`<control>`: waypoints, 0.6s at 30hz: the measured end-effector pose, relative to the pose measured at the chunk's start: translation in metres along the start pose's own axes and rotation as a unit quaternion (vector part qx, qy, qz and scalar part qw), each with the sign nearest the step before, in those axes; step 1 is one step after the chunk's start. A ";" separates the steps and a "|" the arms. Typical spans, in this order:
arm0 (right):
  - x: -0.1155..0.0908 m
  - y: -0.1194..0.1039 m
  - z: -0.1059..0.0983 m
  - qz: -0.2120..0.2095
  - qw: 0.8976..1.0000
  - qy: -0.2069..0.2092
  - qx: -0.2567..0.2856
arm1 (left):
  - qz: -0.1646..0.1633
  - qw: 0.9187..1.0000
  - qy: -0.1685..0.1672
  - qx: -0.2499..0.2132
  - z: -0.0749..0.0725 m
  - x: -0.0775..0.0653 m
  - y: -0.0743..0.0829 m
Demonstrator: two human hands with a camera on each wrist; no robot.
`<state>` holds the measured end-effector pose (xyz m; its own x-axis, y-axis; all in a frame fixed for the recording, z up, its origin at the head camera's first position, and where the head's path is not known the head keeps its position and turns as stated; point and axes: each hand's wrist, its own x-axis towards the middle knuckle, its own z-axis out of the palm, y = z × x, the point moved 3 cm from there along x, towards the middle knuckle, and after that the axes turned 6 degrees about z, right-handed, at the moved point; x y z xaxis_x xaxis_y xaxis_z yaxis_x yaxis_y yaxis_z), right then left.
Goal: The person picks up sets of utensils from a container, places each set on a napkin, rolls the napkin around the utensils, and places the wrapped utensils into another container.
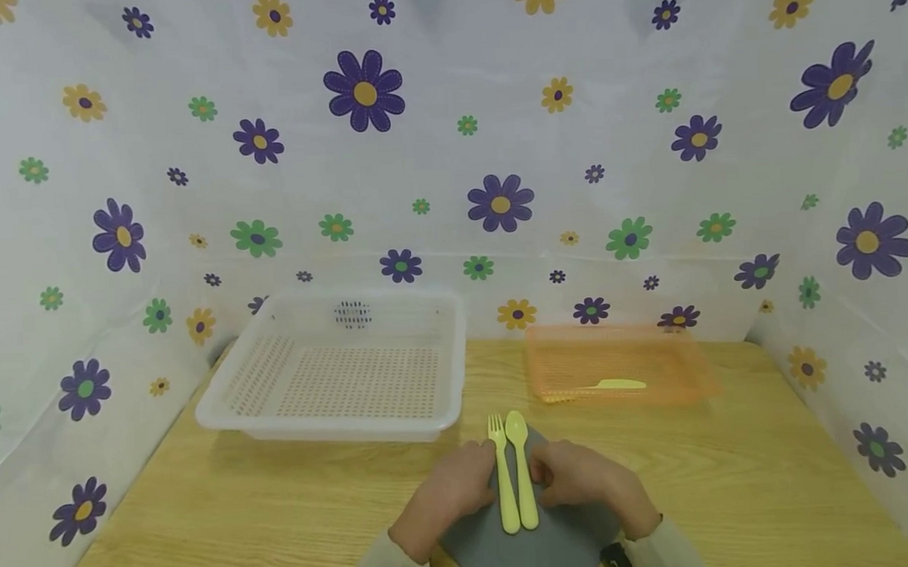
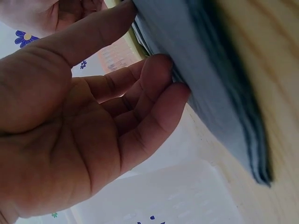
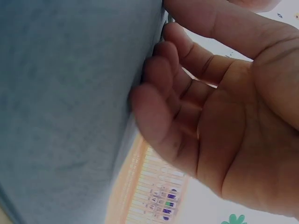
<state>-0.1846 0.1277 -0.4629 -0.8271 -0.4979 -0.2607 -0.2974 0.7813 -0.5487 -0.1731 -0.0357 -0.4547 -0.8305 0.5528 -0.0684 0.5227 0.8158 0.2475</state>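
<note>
A grey folded cloth napkin lies on the table in front of me, one corner pointing away. Side by side on it are a yellow fork and a yellow spoon, heads toward the far corner. My left hand holds the napkin's left edge beside the fork; the left wrist view shows its curled fingers and thumb against the layered cloth. My right hand holds the opposite edge beside the spoon, with curled fingertips against the cloth in the right wrist view.
A white perforated basket stands at the back left of the wooden table. At the back right, an orange translucent basket contains a yellow knife. A flower-patterned sheet encloses the back and sides.
</note>
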 end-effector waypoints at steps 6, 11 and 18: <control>0.001 0.001 0.000 0.032 0.999 0.003 -0.015 | 0.008 1.000 0.011 0.020 0.000 0.000 0.000; 0.001 0.002 0.001 0.027 1.000 0.001 0.003 | 0.012 1.000 0.014 0.022 -0.001 0.000 0.000; 0.000 0.003 0.000 0.027 1.000 0.000 0.002 | 0.013 1.000 0.018 0.020 -0.002 -0.001 0.001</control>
<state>-0.1861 0.1302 -0.4645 -0.8419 -0.4553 -0.2895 -0.2505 0.8050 -0.5378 -0.1724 -0.0355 -0.4522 -0.8224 0.5682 -0.0275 0.5512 0.8078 0.2090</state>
